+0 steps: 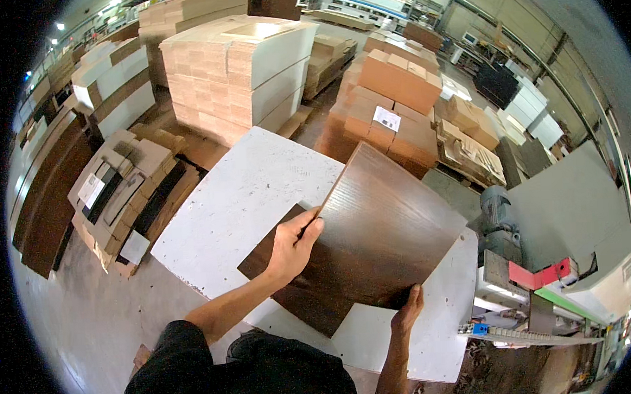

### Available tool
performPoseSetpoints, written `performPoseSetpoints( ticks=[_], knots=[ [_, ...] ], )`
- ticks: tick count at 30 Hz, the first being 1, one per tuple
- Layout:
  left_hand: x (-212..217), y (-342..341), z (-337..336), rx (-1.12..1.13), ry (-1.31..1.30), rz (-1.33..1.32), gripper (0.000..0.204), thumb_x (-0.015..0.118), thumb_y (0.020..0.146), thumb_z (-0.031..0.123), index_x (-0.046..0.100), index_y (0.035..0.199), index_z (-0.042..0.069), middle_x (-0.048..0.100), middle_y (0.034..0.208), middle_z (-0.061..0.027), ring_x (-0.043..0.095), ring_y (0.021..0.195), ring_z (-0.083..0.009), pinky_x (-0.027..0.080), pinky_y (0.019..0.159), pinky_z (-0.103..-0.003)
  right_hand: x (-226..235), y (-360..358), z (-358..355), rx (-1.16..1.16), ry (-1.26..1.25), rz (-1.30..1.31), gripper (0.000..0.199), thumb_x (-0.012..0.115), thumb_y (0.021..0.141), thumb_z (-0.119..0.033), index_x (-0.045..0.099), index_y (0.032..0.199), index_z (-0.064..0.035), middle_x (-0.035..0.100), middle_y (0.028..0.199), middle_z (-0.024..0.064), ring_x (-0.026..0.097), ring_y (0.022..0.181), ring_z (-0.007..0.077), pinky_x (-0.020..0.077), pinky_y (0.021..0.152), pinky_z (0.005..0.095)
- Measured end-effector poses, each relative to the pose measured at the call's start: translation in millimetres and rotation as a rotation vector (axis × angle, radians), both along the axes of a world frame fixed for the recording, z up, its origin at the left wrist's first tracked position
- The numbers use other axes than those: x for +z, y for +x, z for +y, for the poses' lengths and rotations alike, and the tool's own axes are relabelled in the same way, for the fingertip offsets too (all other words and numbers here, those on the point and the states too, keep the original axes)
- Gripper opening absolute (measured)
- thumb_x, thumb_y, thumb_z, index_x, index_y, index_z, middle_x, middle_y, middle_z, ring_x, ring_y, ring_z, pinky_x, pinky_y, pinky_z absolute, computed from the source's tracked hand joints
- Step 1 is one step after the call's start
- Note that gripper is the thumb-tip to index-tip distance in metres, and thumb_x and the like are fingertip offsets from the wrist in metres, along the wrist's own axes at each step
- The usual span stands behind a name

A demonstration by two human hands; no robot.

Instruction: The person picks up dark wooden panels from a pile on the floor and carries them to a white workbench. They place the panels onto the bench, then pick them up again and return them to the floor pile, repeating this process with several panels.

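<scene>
A dark brown wood-grain board [400, 207] is held between my two hands, tilted up above a white worktable [244, 179]. My left hand [295, 246] is closed on its left edge, the thumb on top. Lower right, my right hand [408, 310] grips the board's near edge, its fingers partly hidden. Beneath, a second dark brown board [313, 306] seems to lie flat on the white top. The held board covers much of it, and I cannot tell whether the two touch.
Tall stacks of cut panels [205, 89] stand beyond the table, with brown stacks [395, 88] farther right. A low pile of boards [121, 191] sits to the left. At right is a machine with a grey motor [498, 217] and a red part [541, 274].
</scene>
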State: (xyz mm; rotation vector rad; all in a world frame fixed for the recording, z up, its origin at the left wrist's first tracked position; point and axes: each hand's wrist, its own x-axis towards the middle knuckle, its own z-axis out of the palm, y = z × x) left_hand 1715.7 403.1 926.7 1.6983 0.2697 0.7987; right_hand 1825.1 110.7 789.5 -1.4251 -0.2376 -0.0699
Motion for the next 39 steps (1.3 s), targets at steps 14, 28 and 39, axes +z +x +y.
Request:
performPoseSetpoints(
  ticks=[14, 28, 39],
  knots=[
    [-45.3, -28.1, 46.4, 0.008, -0.290, 0.155, 0.032, 0.056, 0.102, 0.015, 0.064, 0.124, -0.007, 0.070, 0.100, -0.0049, 0.060, 0.088, -0.0114, 0.051, 0.079, -0.028, -10.6, -17.9, 11.0, 0.066, -0.161, 0.235, 0.046, 0.050, 0.103, -0.046, 0.059, 0.088, -0.0029, 0.065, 0.079, 0.0067, 0.062, 0.071, 0.0178, 0.0516, 0.066, 0.0331],
    [-242.4, -33.6, 121.7, 0.217, 0.020, 0.637, 0.036, 0.072, 0.084, 0.022, 0.072, 0.111, -0.002, 0.074, 0.095, -0.0219, 0.073, 0.083, -0.0282, 0.056, 0.076, -0.039, -90.9, -65.2, -0.4, 0.336, -1.052, 0.147, 0.051, 0.055, 0.098, -0.042, 0.060, 0.079, 0.0049, 0.059, 0.066, 0.0138, 0.056, 0.064, 0.0203, 0.0464, 0.062, 0.0395],
    [-208.1, -1.7, 111.0, 0.278, -0.053, 0.407, 0.032, 0.071, 0.089, 0.018, 0.070, 0.115, -0.001, 0.072, 0.112, -0.0187, 0.071, 0.094, -0.0267, 0.056, 0.080, -0.037, -53.3, -29.6, -36.4, 0.047, -0.523, 0.428, 0.035, 0.064, 0.095, -0.033, 0.068, 0.102, 0.0014, 0.070, 0.079, 0.0106, 0.065, 0.065, 0.0150, 0.0526, 0.058, 0.0277]
  ],
)
